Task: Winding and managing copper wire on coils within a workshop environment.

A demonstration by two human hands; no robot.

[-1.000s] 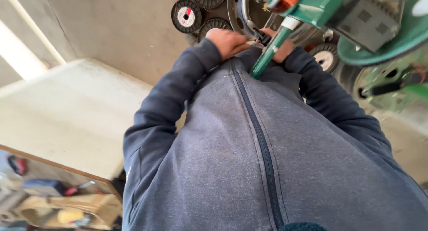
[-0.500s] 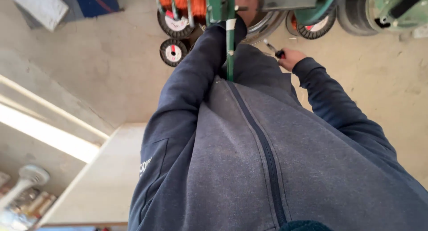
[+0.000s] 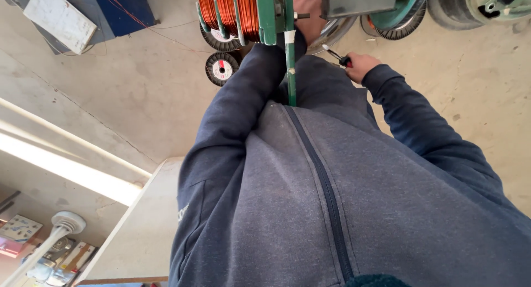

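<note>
My left hand [image 3: 307, 14] reaches up to a green winding machine frame [image 3: 266, 16], right beside a reel of copper wire [image 3: 228, 10] and a grey metal plate [image 3: 359, 0]. The plate and a thin green bar [image 3: 290, 65] hide its fingers. My right hand [image 3: 359, 65] is lower and to the right, closed around a small screwdriver [image 3: 335, 55] with a red and black handle, whose tip points up-left toward the machine. My navy zip jacket [image 3: 332, 209] fills the lower half of the head view.
Small wire spools [image 3: 222, 69] lie on the concrete floor below the reel. A green round machine housing [image 3: 481, 4] sits top right, and a blue panel with a white board [image 3: 58, 18] top left. A pale ledge [image 3: 138, 231] and shelf clutter [image 3: 33, 248] lie lower left.
My right hand has drawn back from the machine with the screwdriver, down and to the right. My left hand stays up at the green frame. The view has shifted left since one second ago.
</note>
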